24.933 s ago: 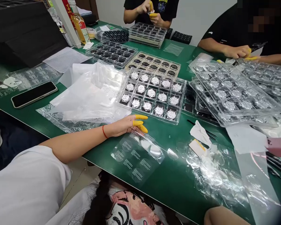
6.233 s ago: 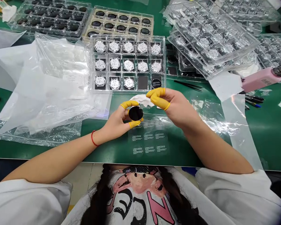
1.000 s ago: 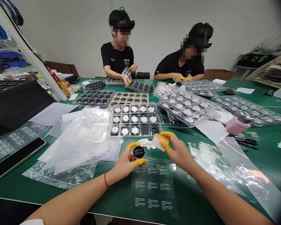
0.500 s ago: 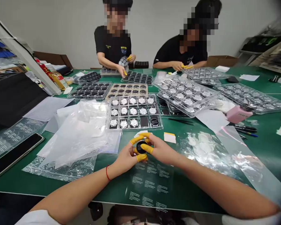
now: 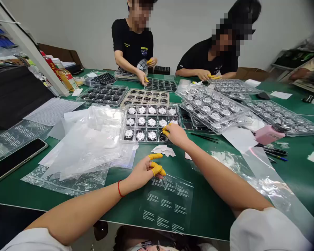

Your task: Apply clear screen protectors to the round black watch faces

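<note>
My right hand (image 5: 176, 135), with yellow finger cots, reaches over the bottom row of a clear plastic tray (image 5: 124, 122) of silver round discs in black cells. Its fingertips sit just above a dark round disc (image 5: 163, 137) in the fourth cell, partly hidden by them. Whether the hand grips that disc is unclear. My left hand (image 5: 143, 170), also in yellow finger cots, rests with its fingers apart and nothing in them. It is just above a clear printed sheet (image 5: 167, 205) and near a crumpled white wipe (image 5: 163, 151).
Loose plastic bags (image 5: 86, 146) lie to the left, beside a phone (image 5: 13, 160). Stacked clear trays (image 5: 211, 104) rise to the right, near black tweezers (image 5: 205, 138) and a pink bottle (image 5: 268, 135). Two co-workers across the table handle trays, their hands (image 5: 142, 76) (image 5: 204, 74) far from mine.
My hands have parted. The right hand has moved forward to the tray, and the left has dropped back, no longer holding the black disc. A dark disc now shows in the fourth bottom cell.
</note>
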The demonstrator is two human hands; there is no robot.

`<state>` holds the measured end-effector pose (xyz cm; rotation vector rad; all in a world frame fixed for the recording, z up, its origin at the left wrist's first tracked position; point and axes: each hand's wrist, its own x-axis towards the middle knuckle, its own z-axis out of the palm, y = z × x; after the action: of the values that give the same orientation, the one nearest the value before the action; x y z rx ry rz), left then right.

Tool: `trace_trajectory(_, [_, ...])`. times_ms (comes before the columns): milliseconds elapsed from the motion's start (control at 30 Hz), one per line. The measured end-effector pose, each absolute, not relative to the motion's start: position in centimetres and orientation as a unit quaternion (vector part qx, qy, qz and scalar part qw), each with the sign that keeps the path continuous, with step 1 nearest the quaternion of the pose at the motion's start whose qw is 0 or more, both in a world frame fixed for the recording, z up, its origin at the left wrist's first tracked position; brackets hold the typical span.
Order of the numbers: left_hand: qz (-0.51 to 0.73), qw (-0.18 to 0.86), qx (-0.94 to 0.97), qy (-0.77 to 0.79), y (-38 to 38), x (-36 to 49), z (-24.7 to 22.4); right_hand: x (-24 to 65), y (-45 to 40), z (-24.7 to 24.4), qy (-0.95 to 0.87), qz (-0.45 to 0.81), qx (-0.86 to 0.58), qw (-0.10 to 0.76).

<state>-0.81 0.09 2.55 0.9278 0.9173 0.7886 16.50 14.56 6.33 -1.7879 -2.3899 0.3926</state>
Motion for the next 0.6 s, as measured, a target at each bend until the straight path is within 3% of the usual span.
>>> trace_trajectory(400, [0.363,0.718,0.423,0.417,0.4,-0.6,1.8,12.4,19.6,9.1,-0.801,-0.024,-0.587,-0.113])
trace_trajectory(600, [0.364,0.717,0.418,0.423,0.4,-0.7,1.9,11.6,19.2,8.4,-0.8,-0.029,-0.593,-0.084])
